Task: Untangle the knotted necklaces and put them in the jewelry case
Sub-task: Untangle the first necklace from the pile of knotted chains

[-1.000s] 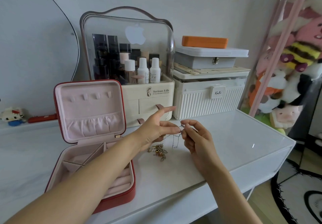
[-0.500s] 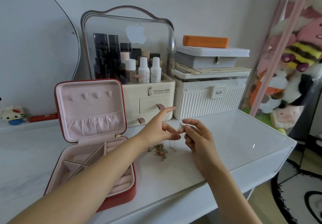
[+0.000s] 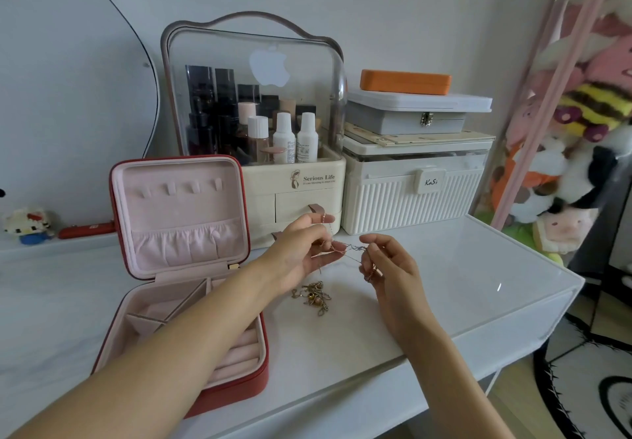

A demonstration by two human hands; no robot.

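Note:
A thin silver chain with a knot (image 3: 352, 247) is stretched in the air between my two hands above the white table. My left hand (image 3: 301, 250) pinches its left end, fingers curled. My right hand (image 3: 386, 264) pinches the right end between thumb and forefinger. Below them a tangled heap of gold necklaces (image 3: 314, 296) lies on the table. The red jewelry case (image 3: 239, 387) stands open at the left, pink lined, its lid (image 3: 178, 213) upright and its compartments partly hidden by my left forearm.
A clear-domed cosmetics organizer (image 3: 253, 131) and a white ribbed box (image 3: 410, 196) with a grey box and orange case on top stand at the back. Plush toys (image 3: 581, 131) fill a rack at the right. The table's edge (image 3: 547, 302) drops off on the right.
My hands have drawn slightly apart, pulling the silver chain tighter between them. The left hand's fingers have curled closer onto the chain. The gold heap has not moved.

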